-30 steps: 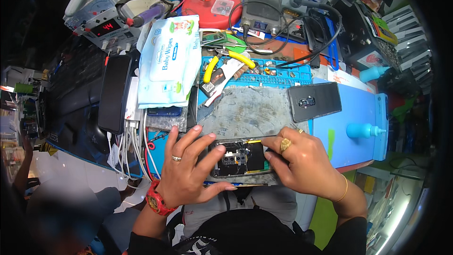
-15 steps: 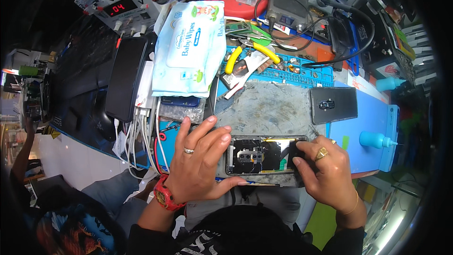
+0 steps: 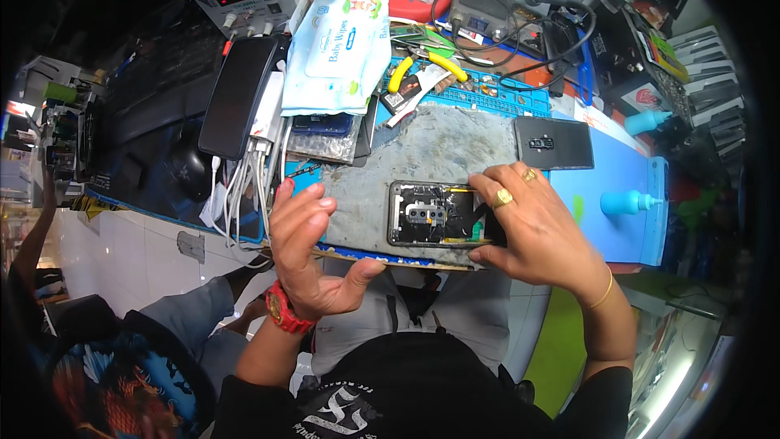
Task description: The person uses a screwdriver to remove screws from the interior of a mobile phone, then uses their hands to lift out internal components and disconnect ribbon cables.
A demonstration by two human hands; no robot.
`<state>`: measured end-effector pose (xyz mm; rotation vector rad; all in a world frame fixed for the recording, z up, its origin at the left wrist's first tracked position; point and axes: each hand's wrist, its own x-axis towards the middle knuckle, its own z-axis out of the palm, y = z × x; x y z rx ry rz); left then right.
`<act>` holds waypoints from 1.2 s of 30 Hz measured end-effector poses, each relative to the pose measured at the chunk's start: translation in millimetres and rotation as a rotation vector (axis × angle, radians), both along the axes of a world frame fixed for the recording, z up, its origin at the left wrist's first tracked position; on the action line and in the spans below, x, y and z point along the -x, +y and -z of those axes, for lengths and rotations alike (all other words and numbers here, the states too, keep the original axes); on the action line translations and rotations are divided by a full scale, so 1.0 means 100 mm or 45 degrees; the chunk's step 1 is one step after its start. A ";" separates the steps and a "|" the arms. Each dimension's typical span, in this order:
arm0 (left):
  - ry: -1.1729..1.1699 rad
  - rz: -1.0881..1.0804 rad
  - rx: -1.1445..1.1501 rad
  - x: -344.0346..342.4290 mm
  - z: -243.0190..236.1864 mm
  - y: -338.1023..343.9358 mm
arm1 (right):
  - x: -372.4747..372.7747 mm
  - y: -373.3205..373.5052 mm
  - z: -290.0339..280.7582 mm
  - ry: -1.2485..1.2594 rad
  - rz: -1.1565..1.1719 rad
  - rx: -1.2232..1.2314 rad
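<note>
A phone (image 3: pixel 426 234) with its back off lies on a worn grey cloth mat (image 3: pixel 439 134), its camera block and inner parts bare. My right hand (image 3: pixel 540 228) spans the phone's right end, fingers at the far edge and thumb at the near edge. It hides that end, where a dark piece shows under the palm. My left hand (image 3: pixel 313 248) is raised left of the phone, fingers apart and holding nothing. Beyond my right hand lies a dark phone back cover (image 3: pixel 569 146) with a camera opening.
Left of the mat stand a wipes pack (image 3: pixel 337 61), a black phone (image 3: pixel 237 97) and white cables (image 3: pixel 240 203). Yellow-handled pliers (image 3: pixel 443 65) lie on a blue parts tray (image 3: pixel 504 99). At right is a light-blue bottle (image 3: pixel 630 203). Another person (image 3: pixel 134 378) sits at lower left.
My left hand has come away from the phone's left side, with its fingers apart. My right hand has gone from pinching at the phone's right end to spanning it. The whole view has shifted.
</note>
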<state>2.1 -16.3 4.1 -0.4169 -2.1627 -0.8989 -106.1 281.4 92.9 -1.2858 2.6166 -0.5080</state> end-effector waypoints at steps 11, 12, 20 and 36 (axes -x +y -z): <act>-0.555 0.392 -1.212 -0.78 0.03 0.87 | -0.22 0.01 0.04 0.048 0.237 0.084; -0.627 0.486 -1.316 -0.79 0.00 0.96 | -0.27 0.00 0.05 0.017 0.281 0.148; -0.842 0.799 -1.773 -0.75 -0.20 1.16 | -1.50 -0.17 0.12 -0.481 0.509 0.652; -1.661 0.868 -2.368 -1.24 -0.11 1.11 | -1.76 0.11 0.43 0.525 -0.282 0.693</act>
